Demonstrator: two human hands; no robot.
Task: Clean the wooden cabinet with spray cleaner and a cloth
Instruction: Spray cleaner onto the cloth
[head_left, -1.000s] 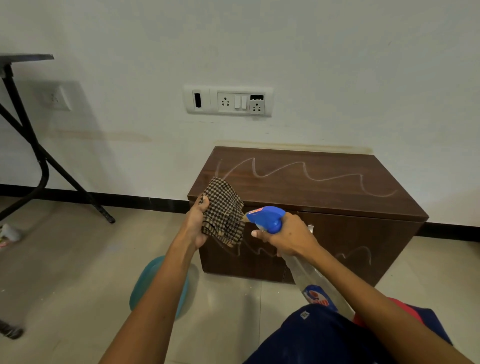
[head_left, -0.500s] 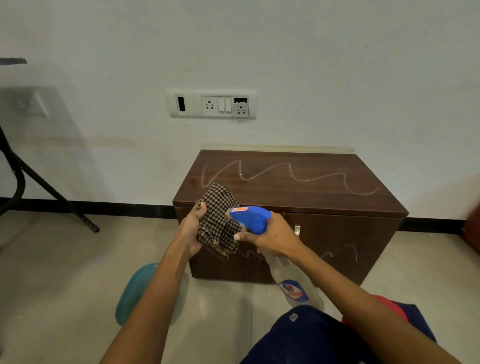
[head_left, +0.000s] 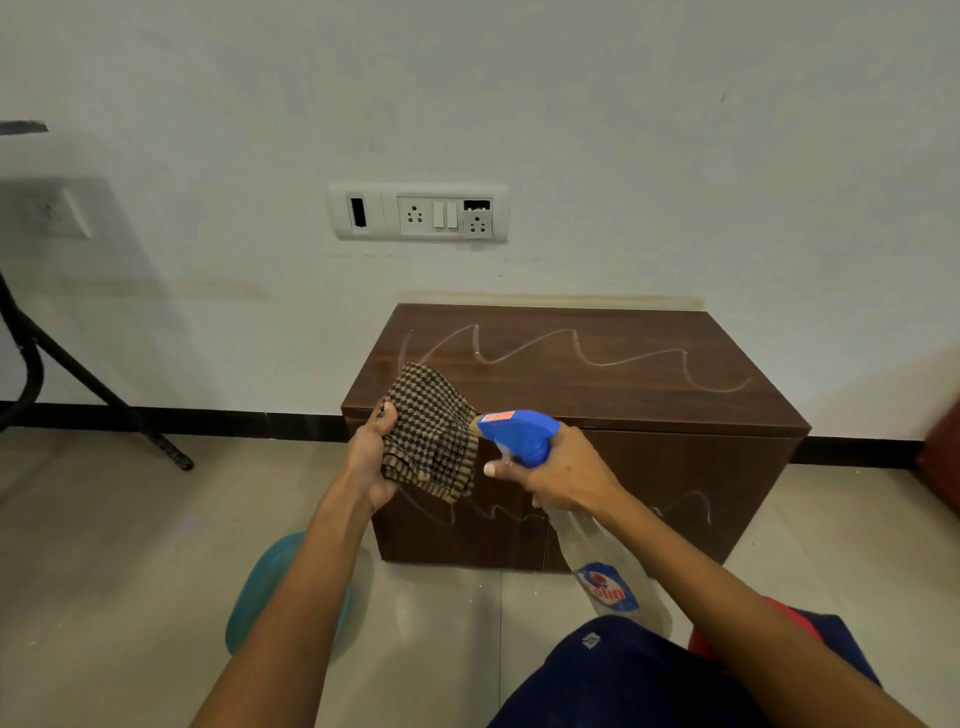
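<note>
Floor (head_left: 104, 545): pale beige tiles w/ thin grout lines, black skirting strip (head_left: 234, 418) along the wall at the back. Wooden cabinet (head_left: 597, 395) stands directly on it, centre-right, back against the wall; dark brown, low, box-shaped. White wavy line (head_left: 571, 353) runs across the cabinet top, another across its front (partly hidden). Near the cabinet's front-left corner a teal rounded obj (head_left: 270, 582) lies on the tiles, too blurred to identify. Far left, a black metal leg (head_left: 104, 400) slants down, foot on the floor near the skirting. Dark red obj (head_left: 943, 457) at right edge, cut off.
</note>
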